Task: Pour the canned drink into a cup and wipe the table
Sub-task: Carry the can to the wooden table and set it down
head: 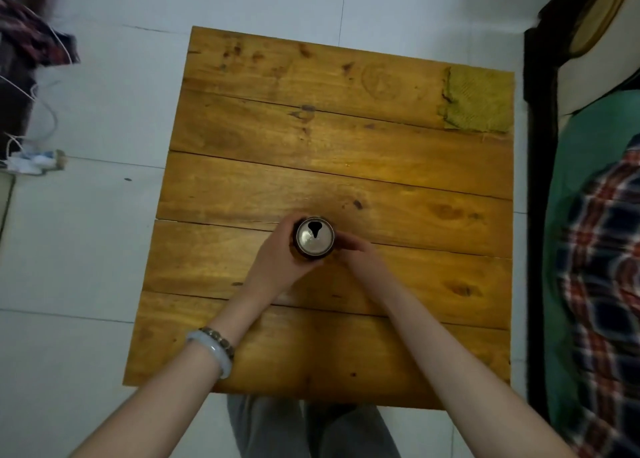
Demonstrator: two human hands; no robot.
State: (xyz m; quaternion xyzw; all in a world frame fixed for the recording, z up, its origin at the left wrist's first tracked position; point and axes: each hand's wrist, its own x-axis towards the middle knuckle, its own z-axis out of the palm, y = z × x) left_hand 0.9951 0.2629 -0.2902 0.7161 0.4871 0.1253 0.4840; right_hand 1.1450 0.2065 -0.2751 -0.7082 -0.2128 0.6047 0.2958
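Far left, on the tiled floor (86,232): a power strip (34,159) with white cables, well clear of the table.

My left forearm enters from the lower left and rises diagonally toward the middle of the table (346,146). Two bracelets (216,350) sit at the wrist. My left hand (277,255) grips the can (314,237) from its left. The fingers are curled round the far-left side of the wall and the palm is pressed against it.

The can stands upright on the wooden top, near the centre and slightly toward me. Its silver lid faces the camera and the dark mouth is already open.

My right forearm comes in from the lower right and angles up to the can. My right hand (353,246) lies low against the can's right side, fingers held together with the tips touching the wall. I cannot tell whether they curl round it.

Far right corner of the table: a yellow-green cloth (476,101) lying flat, well apart from the can and both hands.

Right of the table: plaid fabric (602,267) on a green surface.
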